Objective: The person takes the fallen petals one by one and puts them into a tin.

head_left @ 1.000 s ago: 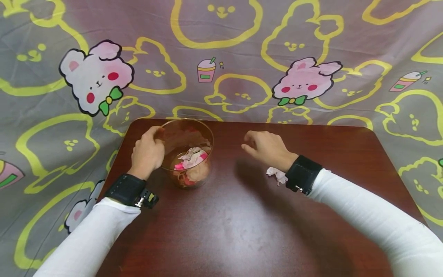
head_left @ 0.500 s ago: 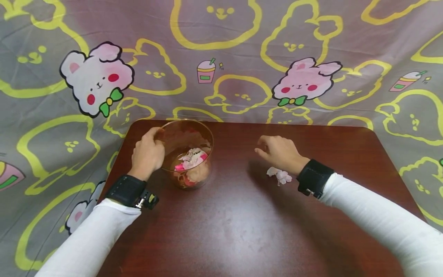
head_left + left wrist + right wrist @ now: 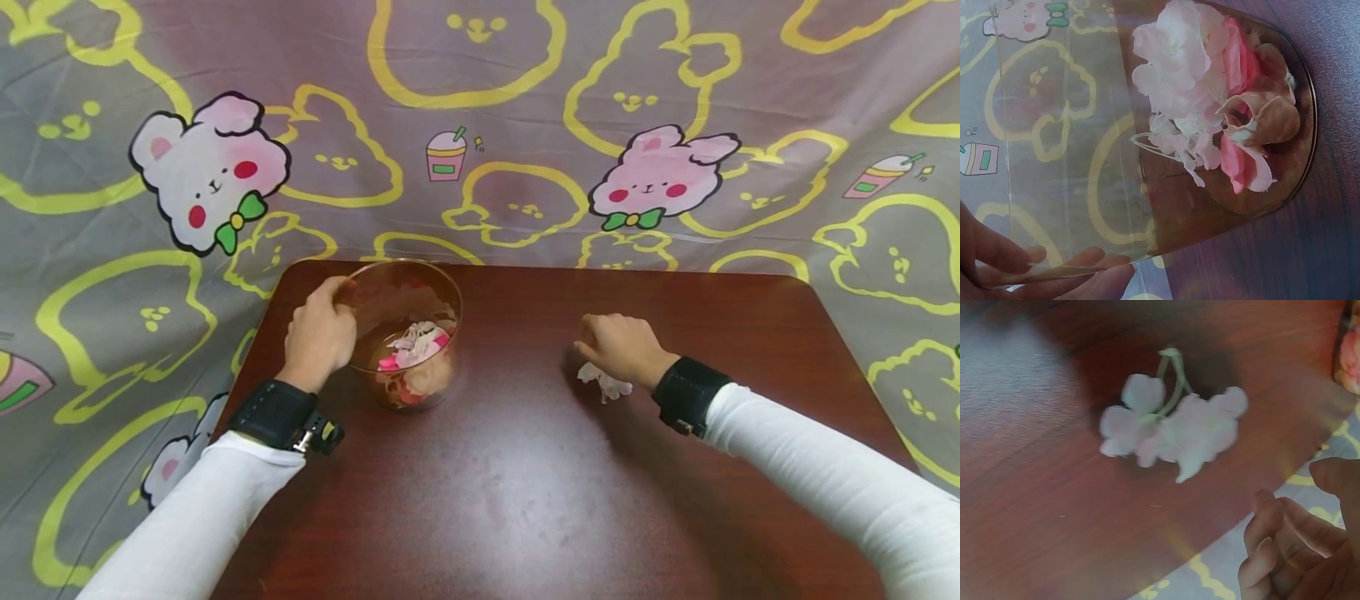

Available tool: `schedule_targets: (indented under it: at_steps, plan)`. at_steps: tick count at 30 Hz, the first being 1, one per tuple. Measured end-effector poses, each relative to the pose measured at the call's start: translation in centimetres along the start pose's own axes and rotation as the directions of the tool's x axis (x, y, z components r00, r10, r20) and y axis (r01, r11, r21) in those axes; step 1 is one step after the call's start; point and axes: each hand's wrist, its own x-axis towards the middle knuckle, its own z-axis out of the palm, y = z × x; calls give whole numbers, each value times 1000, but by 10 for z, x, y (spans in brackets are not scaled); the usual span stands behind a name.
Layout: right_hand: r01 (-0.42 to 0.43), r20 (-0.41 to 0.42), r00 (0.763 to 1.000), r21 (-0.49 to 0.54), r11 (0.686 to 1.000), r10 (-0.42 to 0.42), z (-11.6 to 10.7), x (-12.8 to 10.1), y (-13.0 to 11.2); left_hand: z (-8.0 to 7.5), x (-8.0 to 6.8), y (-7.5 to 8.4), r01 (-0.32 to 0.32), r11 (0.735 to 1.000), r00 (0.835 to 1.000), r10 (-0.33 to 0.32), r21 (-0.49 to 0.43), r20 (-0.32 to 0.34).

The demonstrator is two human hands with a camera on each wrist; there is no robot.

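Observation:
A clear plastic cup (image 3: 408, 312) stands on the dark wooden table (image 3: 525, 500) at the back left, with white, pink and tan fabric flowers (image 3: 1210, 112) in its bottom. My left hand (image 3: 318, 333) grips the cup's left wall near the rim; its fingers (image 3: 1054, 275) show through the clear wall (image 3: 1085, 156). A small white flower sprig (image 3: 606, 384) with a green stem lies on the table to the right. My right hand (image 3: 618, 346) hovers just over it, fingers loosely curled, holding nothing. In the right wrist view the sprig (image 3: 1172, 428) lies apart from the fingers (image 3: 1272, 537).
A grey cloth (image 3: 480, 125) printed with yellow outlines and pink rabbits hangs behind the table and drapes down both sides. The table's back edge runs just behind the cup. Black wrist straps (image 3: 684, 394) sit on both white sleeves.
My right hand has moved right and down from the table's middle to just over the white sprig. The left hand and the cup have stayed put.

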Motion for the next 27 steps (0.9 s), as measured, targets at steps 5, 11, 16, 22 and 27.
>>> schedule_targets:
  at_steps: [5,11,16,22,27]
  plan:
    - [-28,38,999,-60,998,31,9,-5,10,1,1,0,1,1000,1000,-1,-2,4]
    - [-53,87,994,-61,997,58,17,-9,16,0,1,-1,2,1000,1000,-2,-1,4]
    - [-53,88,995,-33,998,56,22,-12,18,0,0,-1,2,1000,1000,-2,-1,6]
    - [-55,107,993,-24,998,57,29,-14,21,0,0,-1,6,1000,1000,-6,-5,14]
    - [-76,149,986,24,997,71,36,-14,22,0,0,0,1,1000,1000,-1,-5,12]
